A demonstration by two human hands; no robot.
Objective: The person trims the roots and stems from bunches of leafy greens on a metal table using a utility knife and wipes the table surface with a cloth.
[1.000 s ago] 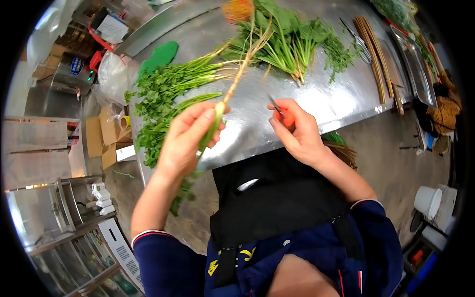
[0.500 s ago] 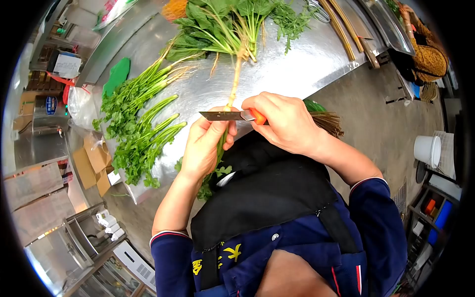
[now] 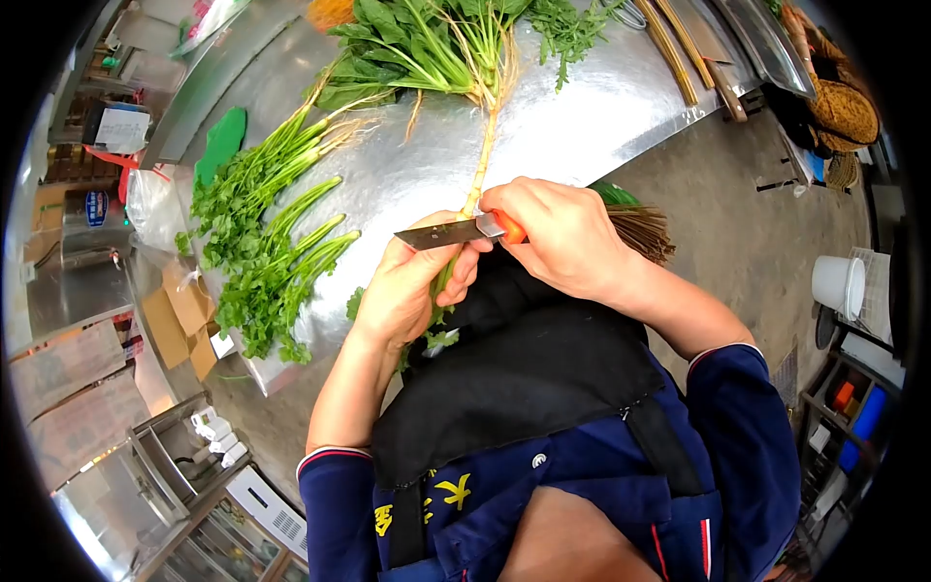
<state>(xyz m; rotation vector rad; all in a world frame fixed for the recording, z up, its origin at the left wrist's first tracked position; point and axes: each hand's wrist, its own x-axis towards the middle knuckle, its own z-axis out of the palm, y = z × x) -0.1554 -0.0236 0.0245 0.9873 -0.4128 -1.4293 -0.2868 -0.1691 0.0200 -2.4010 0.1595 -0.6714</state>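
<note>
My left hand [image 3: 405, 286] is closed around the green stems of a cilantro plant, whose long pale root [image 3: 482, 165] points away over the table. Some of its leaves [image 3: 441, 339] show below the hand, against my dark apron. My right hand [image 3: 567, 238] grips the orange handle of a small knife [image 3: 436, 236]. The blade lies across the base of the root, just above my left fingers; its exact contact with the root is hard to make out. On the table to the left lie cilantro bunches [image 3: 247, 247], stem ends toward the middle.
Leafy greens with roots [image 3: 427, 58] lie at the back of the metal table [image 3: 398, 179]. A green cloth-like piece [image 3: 221, 141] is at the left. A large knife [image 3: 725, 89] and long sticks [image 3: 676, 53] lie at the right edge. Another person's patterned sleeve [image 3: 842, 116] shows far right.
The far end of the root has swung slightly right. The knife blade has tilted, its tip now lower than the handle. Both hands keep their holds.
</note>
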